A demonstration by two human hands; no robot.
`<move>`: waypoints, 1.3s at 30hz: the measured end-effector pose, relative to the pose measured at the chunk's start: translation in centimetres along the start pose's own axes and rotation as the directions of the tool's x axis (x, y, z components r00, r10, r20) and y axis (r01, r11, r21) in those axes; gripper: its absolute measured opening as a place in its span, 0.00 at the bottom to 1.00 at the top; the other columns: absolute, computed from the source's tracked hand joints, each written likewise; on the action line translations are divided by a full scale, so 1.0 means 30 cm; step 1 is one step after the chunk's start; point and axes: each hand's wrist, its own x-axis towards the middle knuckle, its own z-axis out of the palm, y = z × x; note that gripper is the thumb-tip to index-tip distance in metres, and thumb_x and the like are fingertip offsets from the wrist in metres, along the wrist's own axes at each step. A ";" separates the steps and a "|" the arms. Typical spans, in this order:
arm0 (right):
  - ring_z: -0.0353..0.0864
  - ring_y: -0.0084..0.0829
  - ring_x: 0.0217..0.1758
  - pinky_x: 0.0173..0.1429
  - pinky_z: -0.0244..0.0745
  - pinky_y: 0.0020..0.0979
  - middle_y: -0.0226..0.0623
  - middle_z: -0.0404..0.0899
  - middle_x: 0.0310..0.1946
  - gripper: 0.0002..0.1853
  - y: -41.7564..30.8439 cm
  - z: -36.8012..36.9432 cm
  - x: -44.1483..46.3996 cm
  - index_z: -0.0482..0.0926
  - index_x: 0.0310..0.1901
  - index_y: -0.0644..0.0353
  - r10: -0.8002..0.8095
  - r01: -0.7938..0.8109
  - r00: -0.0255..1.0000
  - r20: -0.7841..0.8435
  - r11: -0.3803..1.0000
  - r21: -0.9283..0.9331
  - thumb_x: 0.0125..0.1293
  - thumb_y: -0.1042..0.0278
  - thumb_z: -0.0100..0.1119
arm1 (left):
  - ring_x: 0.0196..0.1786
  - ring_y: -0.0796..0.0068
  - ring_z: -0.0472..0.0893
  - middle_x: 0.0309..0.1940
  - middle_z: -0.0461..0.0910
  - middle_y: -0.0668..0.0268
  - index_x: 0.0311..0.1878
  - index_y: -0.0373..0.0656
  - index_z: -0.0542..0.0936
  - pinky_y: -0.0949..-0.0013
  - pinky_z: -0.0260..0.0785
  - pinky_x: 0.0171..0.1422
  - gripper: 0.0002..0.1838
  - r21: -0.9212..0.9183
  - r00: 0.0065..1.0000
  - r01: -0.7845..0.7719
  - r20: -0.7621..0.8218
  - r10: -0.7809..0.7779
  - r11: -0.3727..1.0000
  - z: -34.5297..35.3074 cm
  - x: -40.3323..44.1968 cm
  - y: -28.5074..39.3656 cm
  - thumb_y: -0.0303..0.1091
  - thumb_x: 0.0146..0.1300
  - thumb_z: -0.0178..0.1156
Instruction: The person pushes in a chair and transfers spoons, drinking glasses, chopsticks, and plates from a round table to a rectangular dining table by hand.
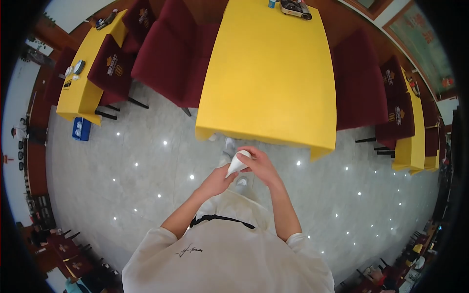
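Observation:
Both of my hands meet around a white object (237, 164), smooth and tapering toward its lower left end, too small to identify. My left hand (218, 180) grips its lower left part. My right hand (260, 165) is on its upper right side, with the fingers curled over the rounded top. The object is held in front of my body, over the grey floor, just short of the near edge of the yellow-covered table (268, 73).
A portable stove (296, 9) and a blue can (271, 3) stand at the table's far end. Dark red chairs (166, 53) line both sides. On the left, a blue crate (81, 129) sits beside another yellow-covered table (88, 93) with dishes.

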 end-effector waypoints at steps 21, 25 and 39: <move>0.81 0.32 0.29 0.33 0.76 0.31 0.41 0.81 0.29 0.16 -0.305 -0.457 1.534 0.81 0.38 0.65 -0.221 -0.001 0.922 -0.318 0.820 -0.572 0.60 0.58 0.66 | 0.44 0.49 0.77 0.37 0.75 0.52 0.42 0.35 0.77 0.52 0.70 0.50 0.08 0.318 0.976 -0.043 -0.190 0.108 0.947 -0.496 1.540 -0.066 0.28 0.62 0.61; 0.82 0.40 0.36 0.41 0.76 0.36 0.45 0.81 0.32 0.17 -0.394 -0.499 1.650 0.80 0.40 0.65 -0.292 0.108 0.935 -0.204 0.779 -0.618 0.59 0.57 0.67 | 0.44 0.49 0.76 0.40 0.75 0.53 0.46 0.37 0.77 0.53 0.70 0.51 0.09 0.171 0.997 0.040 -0.079 -0.026 0.985 -0.561 1.686 -0.093 0.29 0.65 0.59; 0.79 0.41 0.39 0.42 0.76 0.37 0.43 0.75 0.39 0.10 -0.329 -0.550 1.988 0.79 0.38 0.61 -0.690 0.436 0.697 -0.196 0.624 -0.648 0.52 0.76 0.62 | 0.53 0.58 0.70 0.48 0.71 0.61 0.55 0.41 0.74 0.57 0.62 0.55 0.25 0.619 0.849 -0.045 -0.390 0.357 0.784 -0.618 1.957 -0.143 0.23 0.50 0.65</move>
